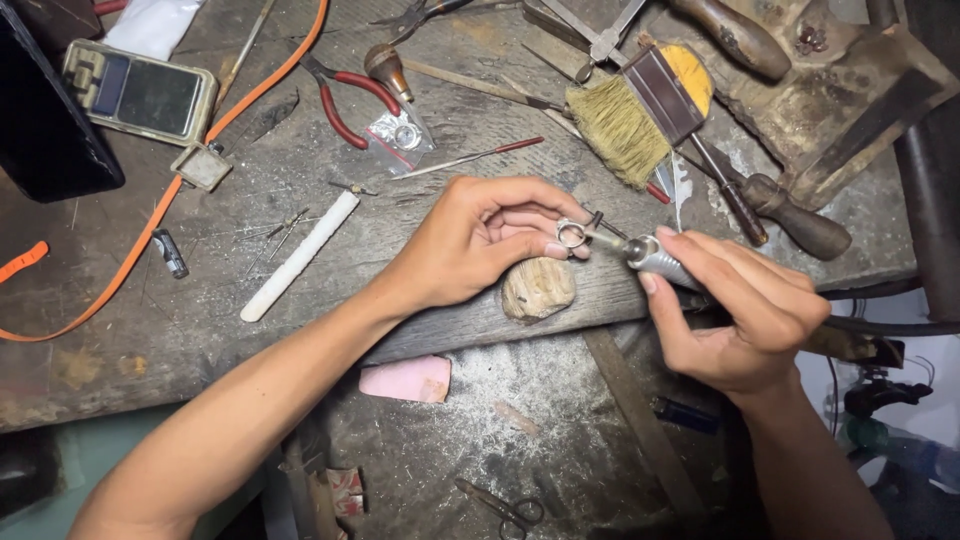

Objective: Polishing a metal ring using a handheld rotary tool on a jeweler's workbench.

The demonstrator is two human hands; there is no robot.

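While you're hunched over that scarred wooden desk (250, 330), both your forearms come in from the bottom edge and meet near the middle, just above a rounded wooden peg (538, 288) that juts off the front of the desk.

Your left arm runs up diagonally from the lower left, wrist bent a bit, and your left hand (480, 240) is curled in with thumb and fingertips pinched shut on a small silver ring (571, 234). The ring sits right above the peg, held roughly upright with its opening facing you.

Your right arm comes up from the lower right, and your right hand (740, 310) is wrapped tight around a metal rotary handpiece (655, 260), fingers folded over the barrel like a pencil grip. The handpiece angles up and left, and its thin tip meets the ring; can't tell which part of the band it touches.

Stuff around you: a bristle brush (630, 115) with a yellow-and-dark back sits up top right of centre, a pocket scale (140, 92) at top left, red-handled pliers (345, 100) near it, an orange strap (150, 230) looping across the left side, a white stick (300, 255) lying diagonally left of your hand, and a pink block (408, 380) on the lower ledge under your left wrist.
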